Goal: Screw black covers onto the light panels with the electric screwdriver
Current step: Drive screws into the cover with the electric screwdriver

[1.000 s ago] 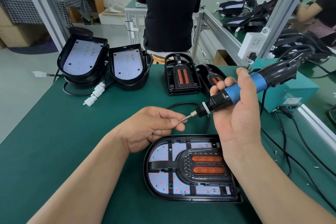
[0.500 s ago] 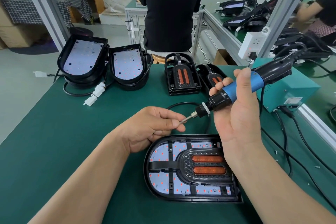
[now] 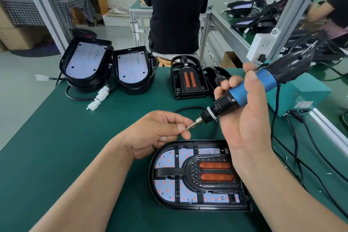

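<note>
A light panel (image 3: 169, 160) lies on the green table in front of me, with a black cover (image 3: 194, 173) bearing two orange strips laid on it. My right hand (image 3: 246, 118) grips the blue and black electric screwdriver (image 3: 243, 92) above the panel, its bit pointing down and left. My left hand (image 3: 156, 132) pinches a small screw (image 3: 185, 128) at the tip of the bit. More uncovered panels (image 3: 84, 60) (image 3: 131, 68) stand stacked at the back left, and spare black covers (image 3: 188, 79) are stacked at the back centre.
White cable connectors (image 3: 99, 96) trail from the back panels. A teal power box (image 3: 301, 98) sits at the right with black cables (image 3: 293, 149) running over the table. Loose screws (image 3: 328, 173) lie near the right edge. A person in black (image 3: 175, 19) sits behind the table.
The rear end of the screwdriver has drifted slightly left and down in my right hand. My left hand stays at the bit tip with the screw.
</note>
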The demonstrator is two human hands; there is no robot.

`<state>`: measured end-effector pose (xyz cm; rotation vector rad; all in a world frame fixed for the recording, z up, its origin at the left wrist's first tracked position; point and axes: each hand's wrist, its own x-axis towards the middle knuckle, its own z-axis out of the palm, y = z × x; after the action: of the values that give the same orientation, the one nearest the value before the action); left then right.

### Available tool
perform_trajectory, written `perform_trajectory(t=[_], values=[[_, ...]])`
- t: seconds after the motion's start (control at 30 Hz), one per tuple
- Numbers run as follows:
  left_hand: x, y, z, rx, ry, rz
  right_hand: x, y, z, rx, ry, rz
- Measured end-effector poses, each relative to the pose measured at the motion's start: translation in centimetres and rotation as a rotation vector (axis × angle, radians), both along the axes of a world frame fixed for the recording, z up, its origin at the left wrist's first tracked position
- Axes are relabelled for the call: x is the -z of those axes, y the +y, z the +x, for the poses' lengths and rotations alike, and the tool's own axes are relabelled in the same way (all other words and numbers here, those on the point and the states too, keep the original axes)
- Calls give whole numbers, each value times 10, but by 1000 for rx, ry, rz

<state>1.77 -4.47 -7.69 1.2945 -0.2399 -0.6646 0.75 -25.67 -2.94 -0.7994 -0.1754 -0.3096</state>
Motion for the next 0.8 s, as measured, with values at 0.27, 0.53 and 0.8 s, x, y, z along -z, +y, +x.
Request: perform_trajectory(t=[0.27,0.53,0.8], values=[[1,-4,1,-110,-4,-41,0,2,-2,111,99,20],[4,-10,6,-283,68,-33,0,-1,-1,39,94,-13],[5,-12,6,-374,86,-58,2,-2,2,79,136,-44]])
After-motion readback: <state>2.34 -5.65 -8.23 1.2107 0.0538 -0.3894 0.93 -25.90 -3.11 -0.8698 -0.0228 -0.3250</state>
